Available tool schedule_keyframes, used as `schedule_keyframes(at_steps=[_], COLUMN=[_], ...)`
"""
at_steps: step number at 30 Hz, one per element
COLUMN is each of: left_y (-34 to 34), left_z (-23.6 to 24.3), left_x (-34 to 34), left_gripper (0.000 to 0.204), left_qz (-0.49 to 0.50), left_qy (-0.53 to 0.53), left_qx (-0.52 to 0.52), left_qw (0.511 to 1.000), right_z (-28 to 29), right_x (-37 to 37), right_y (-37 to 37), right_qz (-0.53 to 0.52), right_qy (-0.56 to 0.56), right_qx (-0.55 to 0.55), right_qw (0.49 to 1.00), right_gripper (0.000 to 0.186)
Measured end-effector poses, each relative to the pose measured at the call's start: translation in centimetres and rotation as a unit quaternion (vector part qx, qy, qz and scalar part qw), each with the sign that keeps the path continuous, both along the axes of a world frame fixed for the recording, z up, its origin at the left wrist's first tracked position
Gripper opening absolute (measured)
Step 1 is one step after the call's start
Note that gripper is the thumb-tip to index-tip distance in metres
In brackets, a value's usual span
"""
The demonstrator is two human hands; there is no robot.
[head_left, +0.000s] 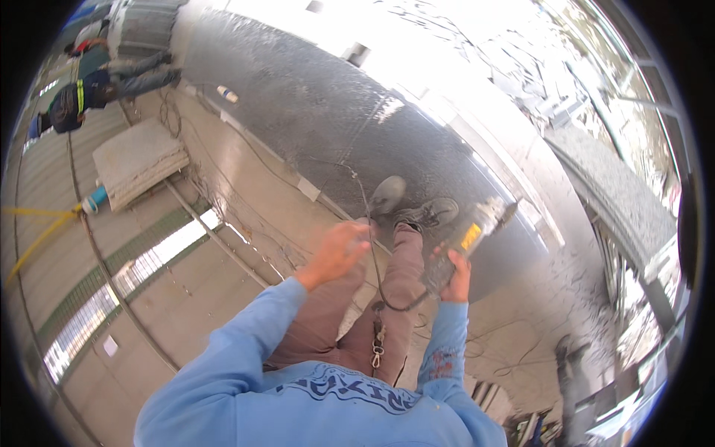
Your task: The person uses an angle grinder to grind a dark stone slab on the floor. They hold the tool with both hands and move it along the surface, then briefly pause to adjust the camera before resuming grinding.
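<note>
The right hand (456, 277) is wrapped tight around the handle of a power tool (468, 240), a grey body with a yellow patch. The tool's front end, up by the glare, is too blurred to tell what is fitted to it. A black cord (370, 246) runs from the tool's rear, loops under the wrist and climbs across the dark stone slab (328, 112); its far end is lost on the slab.

The left hand (337, 252) is raised in front of the trouser leg, fingers loosely spread and holding nothing; the cord passes just beside it, but I cannot tell whether they touch.

Both shoes (417, 212) stand near the slab's lower edge, with a round grey disc (388, 194) just beside them. The top of the view is washed out by strong light.

At upper left, another person (97, 86) is partly cut off by the rim. Near them lie a pale flat board (138, 160) and a yellow hose (37, 231).
</note>
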State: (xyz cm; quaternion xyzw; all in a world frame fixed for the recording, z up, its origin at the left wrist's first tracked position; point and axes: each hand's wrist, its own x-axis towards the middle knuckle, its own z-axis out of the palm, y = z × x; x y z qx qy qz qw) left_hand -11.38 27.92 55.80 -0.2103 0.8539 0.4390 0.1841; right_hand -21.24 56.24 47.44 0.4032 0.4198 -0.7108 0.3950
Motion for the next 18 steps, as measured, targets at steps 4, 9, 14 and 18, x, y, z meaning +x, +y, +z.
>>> schedule_keyframes(at_steps=[4, 9, 14, 18], left_y=[0.1, -1.4, -9.4, -29.6], left_z=[-6.5, -7.9, -6.8, -3.0], left_x=[2.7, 5.3, 7.4, 14.8], left_gripper=[0.053, 0.066, 0.067, 0.027], left_qz=[-0.152, -0.410, -0.404, -0.318], left_qy=[0.051, -0.058, -0.015, -0.155], left_qx=[0.042, 0.160, 0.164, -0.086], left_qw=[0.986, 0.896, 0.900, 0.931], right_z=[4.2, 10.8, 15.6, 16.7], right_x=[0.0, -1.3, -2.6, -2.9], right_y=[-0.5, 0.7, 1.1, -1.1], right_qz=[-0.015, -0.060, -0.011, 0.022], right_qy=[-0.023, -0.035, 0.033, 0.091], right_qx=[-0.016, -0.055, 0.005, 0.013], right_qw=[1.000, 0.996, 0.999, 0.996], right_gripper=[0.057, 0.063, 0.061, 0.059])
